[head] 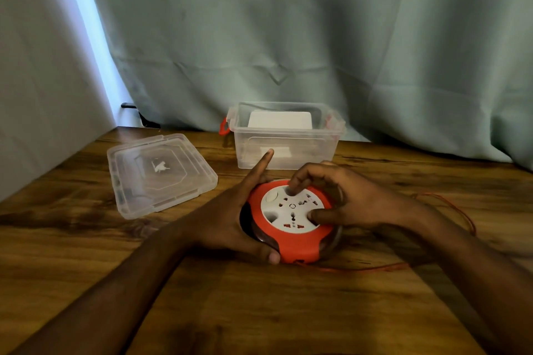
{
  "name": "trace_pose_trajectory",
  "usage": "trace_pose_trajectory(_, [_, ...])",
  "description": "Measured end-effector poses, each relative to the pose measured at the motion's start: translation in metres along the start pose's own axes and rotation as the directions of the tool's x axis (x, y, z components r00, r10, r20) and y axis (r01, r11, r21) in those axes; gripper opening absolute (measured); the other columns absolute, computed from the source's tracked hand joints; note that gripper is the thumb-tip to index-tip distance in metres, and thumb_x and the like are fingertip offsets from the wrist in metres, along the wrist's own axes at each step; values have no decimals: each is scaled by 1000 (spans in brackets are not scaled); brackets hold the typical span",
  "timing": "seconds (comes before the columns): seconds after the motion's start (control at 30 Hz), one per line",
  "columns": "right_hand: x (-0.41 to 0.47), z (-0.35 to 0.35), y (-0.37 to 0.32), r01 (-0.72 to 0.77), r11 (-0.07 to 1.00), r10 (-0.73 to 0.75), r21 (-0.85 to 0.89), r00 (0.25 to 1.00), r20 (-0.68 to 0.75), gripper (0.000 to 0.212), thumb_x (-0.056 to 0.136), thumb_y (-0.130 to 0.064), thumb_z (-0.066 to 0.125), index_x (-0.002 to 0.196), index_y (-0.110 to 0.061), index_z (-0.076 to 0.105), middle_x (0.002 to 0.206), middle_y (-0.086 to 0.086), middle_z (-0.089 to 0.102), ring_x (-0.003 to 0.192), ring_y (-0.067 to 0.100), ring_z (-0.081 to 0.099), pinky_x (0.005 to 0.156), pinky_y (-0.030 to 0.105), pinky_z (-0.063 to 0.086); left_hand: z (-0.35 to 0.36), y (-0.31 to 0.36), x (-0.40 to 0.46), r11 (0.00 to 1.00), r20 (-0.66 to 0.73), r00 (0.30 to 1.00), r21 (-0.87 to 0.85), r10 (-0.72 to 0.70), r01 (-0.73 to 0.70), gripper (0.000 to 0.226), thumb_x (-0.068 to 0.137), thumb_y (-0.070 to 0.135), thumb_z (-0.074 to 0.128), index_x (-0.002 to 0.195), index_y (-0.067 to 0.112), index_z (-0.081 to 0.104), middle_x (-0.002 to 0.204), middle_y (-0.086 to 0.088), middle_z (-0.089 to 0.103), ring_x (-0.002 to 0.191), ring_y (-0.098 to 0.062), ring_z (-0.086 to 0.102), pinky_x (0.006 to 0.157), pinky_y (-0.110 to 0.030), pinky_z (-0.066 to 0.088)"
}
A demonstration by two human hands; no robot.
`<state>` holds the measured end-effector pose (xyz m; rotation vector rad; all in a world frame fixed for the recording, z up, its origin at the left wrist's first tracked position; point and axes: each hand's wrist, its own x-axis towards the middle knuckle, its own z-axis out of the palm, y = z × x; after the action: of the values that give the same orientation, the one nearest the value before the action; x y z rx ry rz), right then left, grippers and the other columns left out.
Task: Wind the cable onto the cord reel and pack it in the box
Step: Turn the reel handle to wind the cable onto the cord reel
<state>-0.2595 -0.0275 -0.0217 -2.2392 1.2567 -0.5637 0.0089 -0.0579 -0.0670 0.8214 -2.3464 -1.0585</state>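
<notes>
Head view, left hand (230, 219) cupping cord reel (292, 222) — right hand (349, 198) fingertips pressing its face

Dim overall, lit by a cool daylight strip at ten o'clock beside the grey-green fabric curtain (288, 22). Soft dark shadows under both forearms on the brown wood-grain table (86, 224). Slightly soft throughout, blurrier and bowed toward the edges.

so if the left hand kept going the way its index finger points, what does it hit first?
Probably the front wall of the clear box: the left hand points its index finger up and away at it from the reel. Depth unclear.
</notes>
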Motion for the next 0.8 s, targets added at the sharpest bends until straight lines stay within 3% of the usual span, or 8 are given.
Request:
trace_pose_trajectory(0.13, [-2, 1, -7, -80, 992, 71, -98, 993, -92, 44, 73, -35, 94, 106, -38, 66, 115, -17, 68, 113, 3, 64, 94, 33, 60, 0, -2, 1, 1000, -10, 1000, -4, -12, 12, 149, 63, 28, 98, 150, 61, -18, 146, 37, 33, 132, 18, 41, 98, -5, 43])
trace_pose_trajectory(0.33, [-2, 14, -29, -200, 886, 122, -417, 971, -206, 38, 74, -59, 86, 83, -31, 61, 103, -12, 59, 96, 8, 57, 72, 28, 53, 1, -1, 2, 1000, -30, 1000, -13, -11, 11, 147, 64, 29, 97, 150, 60, -17, 144, 40, 31, 130, 19, 42, 98, -8, 45])
trace_pose_trajectory(0.43, [0, 24, -30, -204, 869, 85, -451, 959, -269, 45, 74, -64, 82, 71, -26, 57, 89, -14, 58, 81, 5, 53, 60, 23, 37, 2, -1, 3, 1000, -41, 999, -6, -1, 1, 147, 64, 29, 97, 152, 58, -17, 147, 34, 34, 132, 14, 44, 100, -9, 45])
trace_pose_trajectory(0.57, [4, 36, -27, -196, 872, 38, -448, 941, -337, 53, 73, -68, 77, 59, -23, 52, 67, -11, 60, 66, 6, 54, 57, 22, 33, 2, -1, 4, 1000, -49, 999, -3, 10, -10, 147, 64, 31, 97, 151, 58, -17, 152, 26, 37, 135, 8, 46, 105, -16, 46])
trace_pose_trajectory(0.7, [6, 31, -35, -177, 878, 40, -444, 953, -301, 44, 77, -61, 79, 64, -26, 54, 64, -11, 58, 63, 6, 55, 55, 23, 37, 2, -2, 4, 1000, -36, 999, -4, 10, -10, 147, 64, 29, 97, 152, 57, -17, 151, 27, 37, 135, 7, 46, 106, -17, 47])
trace_pose_trajectory(0.8, [7, 17, -33, -163, 928, 87, -334, 969, -231, 24, 86, -30, 83, 91, -36, 61, 85, -14, 65, 79, 7, 64, 66, 25, 56, 2, -2, 5, 1000, -31, 999, -3, 10, -10, 146, 64, 30, 97, 152, 58, -16, 156, 23, 36, 138, 4, 45, 110, -25, 47])
